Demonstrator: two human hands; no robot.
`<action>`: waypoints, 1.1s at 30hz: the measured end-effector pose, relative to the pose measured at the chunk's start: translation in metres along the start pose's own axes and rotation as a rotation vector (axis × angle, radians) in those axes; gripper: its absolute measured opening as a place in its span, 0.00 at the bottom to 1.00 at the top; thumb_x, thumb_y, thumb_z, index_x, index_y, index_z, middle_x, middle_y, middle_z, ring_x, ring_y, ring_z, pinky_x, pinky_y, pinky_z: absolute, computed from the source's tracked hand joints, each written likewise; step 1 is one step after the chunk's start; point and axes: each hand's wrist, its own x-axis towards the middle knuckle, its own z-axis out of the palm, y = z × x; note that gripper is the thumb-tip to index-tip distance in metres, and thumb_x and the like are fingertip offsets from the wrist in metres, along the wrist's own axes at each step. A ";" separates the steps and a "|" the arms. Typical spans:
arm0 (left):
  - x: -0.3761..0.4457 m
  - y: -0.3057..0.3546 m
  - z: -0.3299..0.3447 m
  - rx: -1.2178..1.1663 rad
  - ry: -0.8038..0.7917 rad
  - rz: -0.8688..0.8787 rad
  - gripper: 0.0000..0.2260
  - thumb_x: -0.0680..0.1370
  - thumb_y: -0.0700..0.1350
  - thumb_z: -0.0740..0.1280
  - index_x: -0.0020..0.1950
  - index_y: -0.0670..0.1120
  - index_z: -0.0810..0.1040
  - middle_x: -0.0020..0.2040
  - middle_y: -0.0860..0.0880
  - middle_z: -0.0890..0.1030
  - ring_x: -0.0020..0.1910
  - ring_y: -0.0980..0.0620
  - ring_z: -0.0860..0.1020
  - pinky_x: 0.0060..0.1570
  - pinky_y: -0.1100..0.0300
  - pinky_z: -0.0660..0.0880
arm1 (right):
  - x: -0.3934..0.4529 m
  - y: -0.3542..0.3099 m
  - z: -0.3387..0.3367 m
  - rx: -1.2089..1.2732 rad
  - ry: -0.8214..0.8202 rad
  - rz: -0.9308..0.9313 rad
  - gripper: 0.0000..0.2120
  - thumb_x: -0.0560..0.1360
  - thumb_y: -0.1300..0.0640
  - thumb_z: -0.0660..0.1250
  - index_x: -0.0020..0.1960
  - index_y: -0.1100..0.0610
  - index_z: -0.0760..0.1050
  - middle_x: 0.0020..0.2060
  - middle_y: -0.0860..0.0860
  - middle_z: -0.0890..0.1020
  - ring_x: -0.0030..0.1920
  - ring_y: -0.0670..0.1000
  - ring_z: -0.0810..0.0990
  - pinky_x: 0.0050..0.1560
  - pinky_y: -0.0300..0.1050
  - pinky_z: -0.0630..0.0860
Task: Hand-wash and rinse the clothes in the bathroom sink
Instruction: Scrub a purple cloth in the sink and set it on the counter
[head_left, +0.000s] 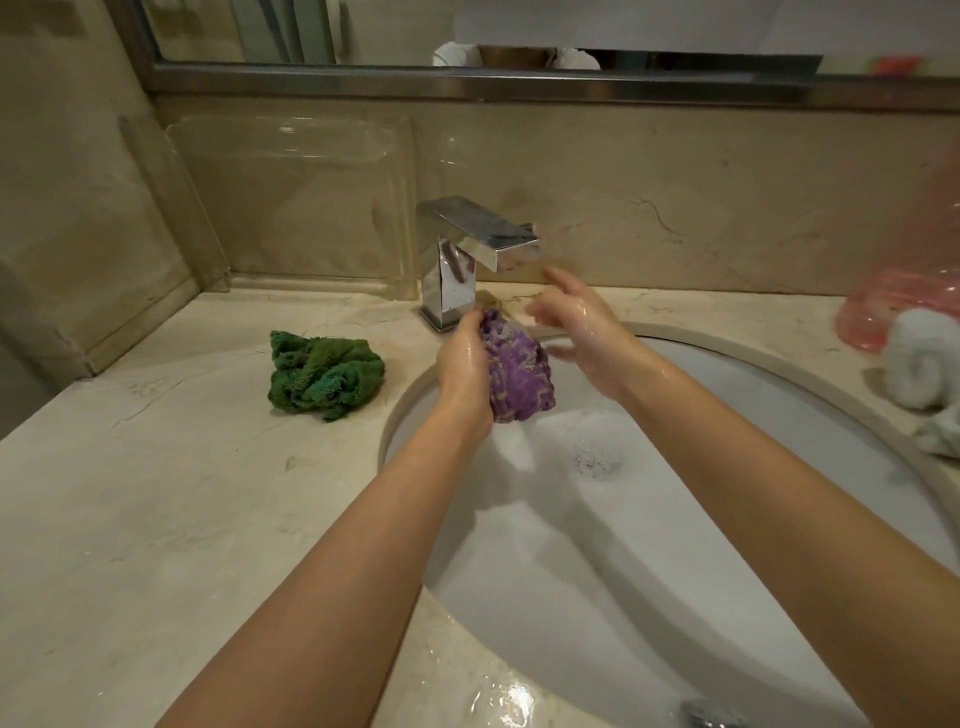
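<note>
Gripping the purple cloth (519, 376) as a wadded ball, the left hand (464, 364) holds it clear above the sink (810, 374) at the basin's 11 o'clock edge, directly below the chrome faucet (470, 249). The right hand (582, 332) is wet, fingers spread and relaxed, holding nothing, positioned at 3 o'clock of the cloth and just beside it; contact with the cloth cannot be confirmed because the fingers are blurred. The cloth appears to be soaked terry: soft, limp, heavier than when dry and likely to drip and slip if held by a corner. Grasp it around the bulk of the wad, or by two opposite folds when wringing. The basin holds cloudy, soapy water over the drain (595, 460), so washing appears under way and rinsing not yet complete. A green cloth (324, 376) lies bunched on the bench (182, 493) at 9 o'clock of the hands, well apart from the sink. A white rolled cloth (917, 364) and a pink plastic item (893, 291) sit at 3 o'clock near the rim. The faucet spout overhangs the working zone closely at 12 o'clock; open room lies toward 6 o'clock, over the basin.
</note>
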 end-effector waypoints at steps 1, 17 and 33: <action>-0.001 0.000 0.000 0.007 -0.027 0.004 0.15 0.81 0.55 0.59 0.50 0.46 0.80 0.47 0.45 0.84 0.49 0.43 0.82 0.55 0.45 0.78 | -0.010 0.009 -0.005 0.011 -0.086 0.080 0.32 0.69 0.52 0.71 0.71 0.50 0.66 0.64 0.56 0.75 0.63 0.55 0.74 0.64 0.60 0.71; -0.023 -0.040 0.014 0.906 -0.597 0.640 0.26 0.78 0.45 0.60 0.76 0.57 0.61 0.68 0.50 0.63 0.63 0.60 0.63 0.62 0.77 0.59 | -0.061 0.051 -0.059 0.253 -0.344 0.369 0.07 0.76 0.69 0.58 0.46 0.63 0.75 0.36 0.56 0.79 0.38 0.51 0.79 0.34 0.37 0.73; -0.031 -0.056 0.022 2.162 -0.590 1.122 0.22 0.80 0.45 0.62 0.74 0.47 0.62 0.61 0.47 0.77 0.51 0.42 0.79 0.40 0.54 0.69 | -0.065 0.063 -0.080 -0.397 -0.596 0.398 0.10 0.67 0.67 0.76 0.41 0.57 0.77 0.36 0.52 0.80 0.39 0.50 0.78 0.36 0.39 0.70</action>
